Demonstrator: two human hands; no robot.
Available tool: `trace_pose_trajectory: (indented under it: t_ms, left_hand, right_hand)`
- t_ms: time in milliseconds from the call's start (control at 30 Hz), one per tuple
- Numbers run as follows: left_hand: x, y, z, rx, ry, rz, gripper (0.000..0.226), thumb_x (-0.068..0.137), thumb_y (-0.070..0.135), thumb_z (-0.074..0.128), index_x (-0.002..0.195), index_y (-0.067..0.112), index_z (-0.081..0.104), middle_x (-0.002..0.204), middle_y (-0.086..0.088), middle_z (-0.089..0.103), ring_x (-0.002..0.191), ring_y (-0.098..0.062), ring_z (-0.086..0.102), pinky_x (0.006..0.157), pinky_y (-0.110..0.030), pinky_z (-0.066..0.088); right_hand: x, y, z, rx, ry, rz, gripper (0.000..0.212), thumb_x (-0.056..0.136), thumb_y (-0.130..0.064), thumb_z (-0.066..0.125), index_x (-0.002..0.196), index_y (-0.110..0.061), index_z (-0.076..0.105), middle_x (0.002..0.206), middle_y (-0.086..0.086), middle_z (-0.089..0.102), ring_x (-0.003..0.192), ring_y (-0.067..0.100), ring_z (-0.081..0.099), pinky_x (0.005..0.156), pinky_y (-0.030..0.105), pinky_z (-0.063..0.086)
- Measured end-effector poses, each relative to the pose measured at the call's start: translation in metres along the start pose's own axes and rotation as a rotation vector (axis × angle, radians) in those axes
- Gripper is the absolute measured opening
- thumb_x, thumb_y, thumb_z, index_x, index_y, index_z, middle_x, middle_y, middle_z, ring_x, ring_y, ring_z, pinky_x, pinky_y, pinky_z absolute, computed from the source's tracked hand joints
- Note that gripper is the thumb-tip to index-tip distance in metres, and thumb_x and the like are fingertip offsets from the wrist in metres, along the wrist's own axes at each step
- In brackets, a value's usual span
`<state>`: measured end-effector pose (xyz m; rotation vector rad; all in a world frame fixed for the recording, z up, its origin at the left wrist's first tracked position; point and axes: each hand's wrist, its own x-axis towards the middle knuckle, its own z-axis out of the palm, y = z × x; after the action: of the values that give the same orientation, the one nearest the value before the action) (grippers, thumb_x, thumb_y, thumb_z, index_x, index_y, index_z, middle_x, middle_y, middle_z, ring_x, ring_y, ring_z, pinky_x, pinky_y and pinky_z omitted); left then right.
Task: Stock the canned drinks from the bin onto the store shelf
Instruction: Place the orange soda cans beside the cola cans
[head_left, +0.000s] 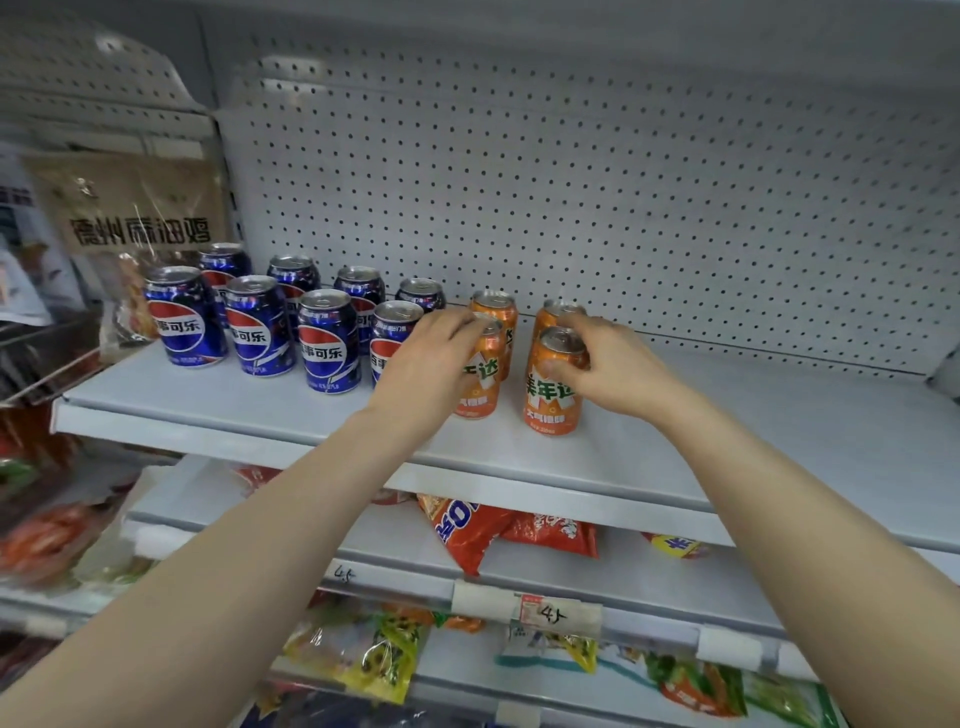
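Observation:
Several blue cola cans (328, 340) stand in two rows on the left of the white shelf (260, 415). To their right stand orange soda cans in two rows. My left hand (426, 364) grips the front left orange can (480, 384) near its top. My right hand (608, 364) grips the front right orange can (553, 395) at its rim, thumb on the near side. Both held cans stand upright on the shelf. Behind them are two more orange cans, one at the back left (496, 312) and one at the back right (556, 312). The bin is out of view.
A perforated white back panel (623, 208) closes the shelf. A brown snack bag (130, 208) hangs at the left. The shelf's right half is bare. Lower shelves hold red snack bags (498, 530) and yellow-green packets (374, 654), with price tags (550, 613) on the rail.

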<state>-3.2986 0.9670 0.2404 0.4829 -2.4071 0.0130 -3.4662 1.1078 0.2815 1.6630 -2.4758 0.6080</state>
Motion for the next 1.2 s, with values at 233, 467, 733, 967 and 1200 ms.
trace_pose_trajectory:
  t_ms: [233,467,733,967,1200]
  left_hand:
    - [0.000,-0.001,0.007,-0.007,0.032,0.005,0.067,0.064,0.004,0.083,0.126,0.006,0.060,0.124,-0.013,0.060,0.117,-0.034,0.052,0.097,-0.041,0.046]
    - [0.001,-0.001,0.008,-0.032,0.047,0.010,0.064,0.065,0.004,0.083,0.125,0.007,0.061,0.123,-0.012,0.061,0.117,-0.034,0.053,0.098,-0.041,0.045]
    - [-0.002,-0.005,-0.005,-0.039,0.011,0.048,0.058,0.077,0.015,0.076,0.131,0.008,0.057,0.131,-0.010,0.056,0.123,-0.030,0.048,0.103,-0.038,0.040]
    - [-0.043,-0.030,-0.035,-0.041,0.039,0.103,0.053,0.082,0.019,0.073,0.131,0.007,0.056,0.127,-0.012,0.057,0.119,-0.031,0.052,0.102,-0.041,0.043]
    - [-0.128,-0.085,-0.074,-0.016,0.033,0.085,0.050,0.083,0.020,0.071,0.129,0.004,0.058,0.124,-0.015,0.059,0.115,-0.032,0.052,0.102,-0.035,0.037]
  right_hand:
    - [0.007,0.005,0.010,-0.052,-0.012,-0.005,0.067,0.092,-0.041,0.057,0.150,-0.019,0.031,0.146,0.009,0.044,0.127,0.029,0.049,0.097,0.035,0.043]
    - [0.002,0.005,0.014,-0.208,0.036,-0.083,0.063,0.096,-0.043,0.042,0.151,-0.016,0.029,0.151,0.010,0.036,0.133,0.030,0.040,0.105,0.039,0.040]
    - [-0.007,-0.001,0.007,-0.333,0.080,-0.139,0.062,0.096,-0.043,0.044,0.149,-0.013,0.034,0.148,0.010,0.041,0.131,0.031,0.042,0.104,0.041,0.039]
    - [-0.024,-0.039,0.011,-0.408,0.116,-0.250,0.068,0.093,-0.051,0.034,0.144,-0.008,0.043,0.137,0.016,0.051,0.127,0.038,0.046,0.104,0.050,0.042]
    - [-0.058,-0.110,0.060,-0.352,0.163,-0.377,0.055,0.097,-0.039,0.046,0.140,-0.005,0.048,0.132,0.017,0.055,0.123,0.036,0.048,0.102,0.048,0.042]
